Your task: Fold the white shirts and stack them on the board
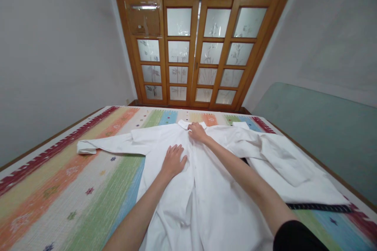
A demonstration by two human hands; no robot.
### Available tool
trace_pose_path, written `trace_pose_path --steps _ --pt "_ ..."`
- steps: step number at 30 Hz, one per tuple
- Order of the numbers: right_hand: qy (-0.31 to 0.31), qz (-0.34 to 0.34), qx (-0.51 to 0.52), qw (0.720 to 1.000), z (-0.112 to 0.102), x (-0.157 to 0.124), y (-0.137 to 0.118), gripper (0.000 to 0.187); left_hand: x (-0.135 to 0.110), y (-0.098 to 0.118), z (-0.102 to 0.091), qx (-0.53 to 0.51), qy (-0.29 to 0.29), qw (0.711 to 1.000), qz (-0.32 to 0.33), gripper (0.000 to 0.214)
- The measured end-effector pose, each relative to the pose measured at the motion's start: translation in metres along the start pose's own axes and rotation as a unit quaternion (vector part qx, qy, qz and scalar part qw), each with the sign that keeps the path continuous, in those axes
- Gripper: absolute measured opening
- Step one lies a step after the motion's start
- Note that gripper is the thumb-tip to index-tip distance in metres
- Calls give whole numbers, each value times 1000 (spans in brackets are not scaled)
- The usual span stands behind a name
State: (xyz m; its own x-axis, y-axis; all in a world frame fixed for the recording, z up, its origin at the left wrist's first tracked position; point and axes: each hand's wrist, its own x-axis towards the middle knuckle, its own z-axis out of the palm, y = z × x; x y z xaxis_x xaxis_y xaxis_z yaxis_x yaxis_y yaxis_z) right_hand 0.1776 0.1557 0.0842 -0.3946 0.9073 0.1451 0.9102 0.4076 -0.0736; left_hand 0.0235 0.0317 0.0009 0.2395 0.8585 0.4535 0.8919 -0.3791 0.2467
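Note:
A white long-sleeved shirt (206, 188) lies spread front-up on a striped, many-coloured bed cover (73, 196), collar towards the far end. My left hand (173, 160) rests flat on the shirt's chest, fingers stretched out. My right hand (196, 131) is closed in a pinch on the shirt's collar (184, 124) at the neck. The shirt's left sleeve (103, 145) stretches out across the cover.
More white cloth (294, 168) lies to the right over a dark strip (318, 206). Wooden doors with frosted glass panes (194, 51) stand beyond the bed. A pale green panel (324, 129) runs along the right wall.

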Motion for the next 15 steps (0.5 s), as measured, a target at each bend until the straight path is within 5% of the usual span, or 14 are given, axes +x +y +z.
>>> trace_pose_path --steps 8,15 --pt "-43 -215 34 975 12 -116 -13 51 2 -2 -1 38 -11 999 12 34" --pt "-83 -168 113 976 -4 -212 -7 66 -7 9 -27 64 -60 996 34 34"
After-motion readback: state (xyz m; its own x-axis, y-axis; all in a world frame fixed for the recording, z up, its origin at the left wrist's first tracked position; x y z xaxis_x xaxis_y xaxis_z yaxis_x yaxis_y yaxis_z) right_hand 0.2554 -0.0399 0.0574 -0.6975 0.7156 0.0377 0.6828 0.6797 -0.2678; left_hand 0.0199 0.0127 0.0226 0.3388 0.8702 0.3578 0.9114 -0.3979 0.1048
